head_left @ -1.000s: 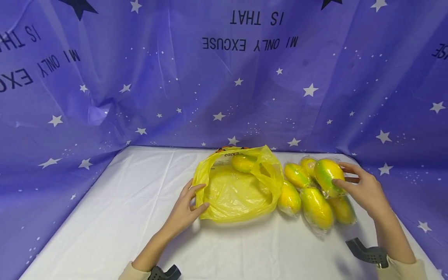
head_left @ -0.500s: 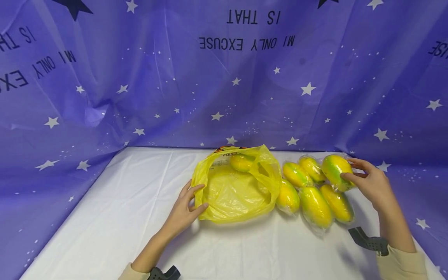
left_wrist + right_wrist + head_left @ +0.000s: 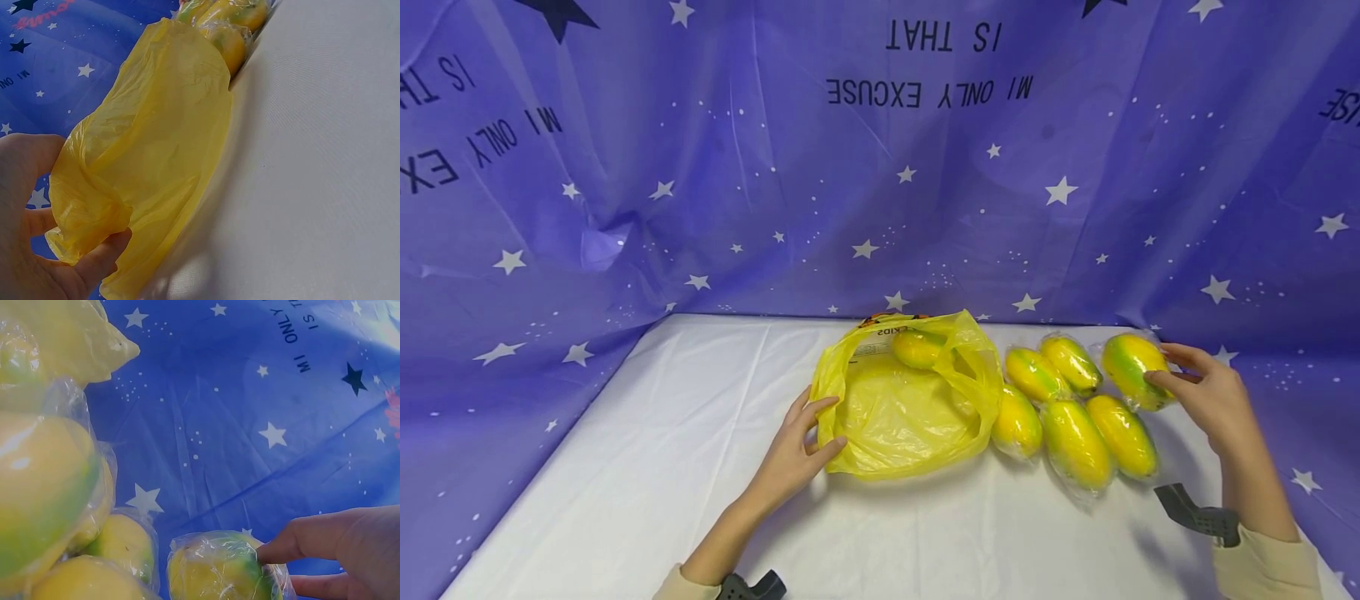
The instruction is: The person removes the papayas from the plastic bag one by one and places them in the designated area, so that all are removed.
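A yellow plastic bag (image 3: 902, 454) stands with its mouth spread, and one mango (image 3: 917, 348) lies inside at the back. My left hand (image 3: 793, 446) grips the bag's left rim, thumb on one side and fingers on the other, as the left wrist view confirms. At the far right my right hand (image 3: 1213, 400) holds a yellow-green mango (image 3: 1131, 367) in clear wrap, thumb and fingers on its right side. Beside the bag sit several more wrapped mangoes (image 3: 1078, 446) in a close group. In the right wrist view the held mango (image 3: 215, 569) is apart from the group.
A white cloth covers the table (image 3: 700, 400). Behind it hangs a purple-blue sheet (image 3: 820, 208) with stars and lettering, close to the table's back edge. The wrapped mangoes nearest the bag sit right at its right side.
My right hand has carried its mango rightward, away from over the other mangoes, uncovering the ones behind and below it. The left hand and bag stay as they were.
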`<action>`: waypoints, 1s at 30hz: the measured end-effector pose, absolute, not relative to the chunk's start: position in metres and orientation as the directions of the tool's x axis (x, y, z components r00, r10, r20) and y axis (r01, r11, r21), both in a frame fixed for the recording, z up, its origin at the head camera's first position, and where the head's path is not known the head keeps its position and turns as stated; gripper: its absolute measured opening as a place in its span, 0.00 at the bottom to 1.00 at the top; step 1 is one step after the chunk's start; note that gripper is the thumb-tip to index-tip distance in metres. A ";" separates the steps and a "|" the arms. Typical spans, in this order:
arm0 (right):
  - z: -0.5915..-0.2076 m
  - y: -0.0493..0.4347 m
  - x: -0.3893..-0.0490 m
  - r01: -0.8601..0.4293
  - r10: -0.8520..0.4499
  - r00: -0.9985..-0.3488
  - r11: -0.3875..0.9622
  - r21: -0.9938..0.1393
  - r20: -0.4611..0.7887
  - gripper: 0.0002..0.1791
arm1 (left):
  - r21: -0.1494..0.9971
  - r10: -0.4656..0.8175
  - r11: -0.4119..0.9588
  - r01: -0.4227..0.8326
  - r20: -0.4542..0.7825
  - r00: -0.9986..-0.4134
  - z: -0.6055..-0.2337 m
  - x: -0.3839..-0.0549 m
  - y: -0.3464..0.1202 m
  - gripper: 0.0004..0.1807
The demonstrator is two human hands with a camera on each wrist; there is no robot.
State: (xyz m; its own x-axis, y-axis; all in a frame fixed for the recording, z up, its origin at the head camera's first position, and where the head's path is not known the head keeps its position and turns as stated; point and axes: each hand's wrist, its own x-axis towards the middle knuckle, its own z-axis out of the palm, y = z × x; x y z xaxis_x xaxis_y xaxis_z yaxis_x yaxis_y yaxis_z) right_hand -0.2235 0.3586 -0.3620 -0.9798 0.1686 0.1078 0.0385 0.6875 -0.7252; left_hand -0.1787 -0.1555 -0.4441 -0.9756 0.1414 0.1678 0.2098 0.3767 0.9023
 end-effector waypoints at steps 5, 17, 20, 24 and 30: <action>-0.365 0.363 -0.225 0.070 0.192 -0.978 0.677 -0.732 0.084 0.39 | 0.903 0.145 0.366 0.226 0.185 -0.972 -0.444 -0.179 -0.156 0.31; -0.372 0.372 -0.228 0.121 0.216 -0.976 0.669 -0.733 0.036 0.39 | 0.897 0.141 0.378 0.231 0.191 -0.972 -0.445 -0.179 -0.156 0.31; -0.376 0.374 -0.231 0.128 0.214 -0.977 0.660 -0.741 0.022 0.39 | 0.894 0.146 0.380 0.237 0.195 -0.970 -0.446 -0.179 -0.156 0.31; -0.381 0.378 -0.233 0.136 0.217 -0.976 0.636 -0.760 0.007 0.39 | 0.893 0.144 0.384 0.235 0.194 -0.970 -0.446 -0.180 -0.156 0.31; -0.389 0.383 -0.237 0.131 0.210 -0.978 0.628 -0.767 0.005 0.38 | 0.898 0.146 0.382 0.218 0.174 -0.974 -0.445 -0.180 -0.156 0.31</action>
